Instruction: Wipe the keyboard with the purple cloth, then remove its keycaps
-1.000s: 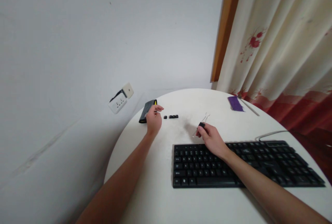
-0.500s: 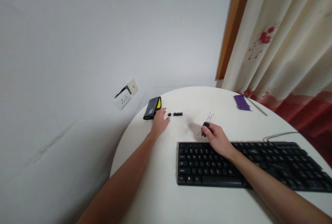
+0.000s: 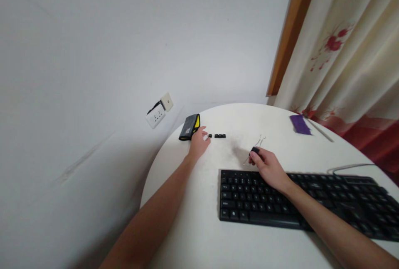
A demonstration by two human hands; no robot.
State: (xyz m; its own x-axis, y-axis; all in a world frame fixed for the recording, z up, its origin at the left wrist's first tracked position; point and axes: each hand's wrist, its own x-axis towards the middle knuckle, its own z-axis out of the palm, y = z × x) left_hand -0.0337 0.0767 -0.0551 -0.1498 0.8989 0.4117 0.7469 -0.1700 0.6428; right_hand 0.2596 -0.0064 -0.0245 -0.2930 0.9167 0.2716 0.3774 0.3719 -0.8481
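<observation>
At the far left of the round white table, my left hand [image 3: 198, 141] reaches out with thumb and fingers apart. Its fingertips are right beside a single black keycap [image 3: 210, 135]; whether they touch it I cannot tell. A short row of black keycaps [image 3: 220, 135] lies just to the right. My right hand [image 3: 267, 166] is closed around the black handle of a wire keycap puller [image 3: 254, 150], whose wire ends stick out above and below the fist. Under my right wrist lies a black keyboard [image 3: 262, 200], partly covered by the forearm.
Behind my left hand, a grey pouch with yellow lining [image 3: 188, 128] lies near the table edge by the wall. A purple cloth [image 3: 300, 124] and a thin pale stick [image 3: 321, 131] are at the back right. The keyboard's cable [image 3: 352, 165] runs off to the right.
The view has shifted, so everything sits slightly further right. My left fingertips have come closer to the single keycap. My right hand keeps hold of the keycap puller.
</observation>
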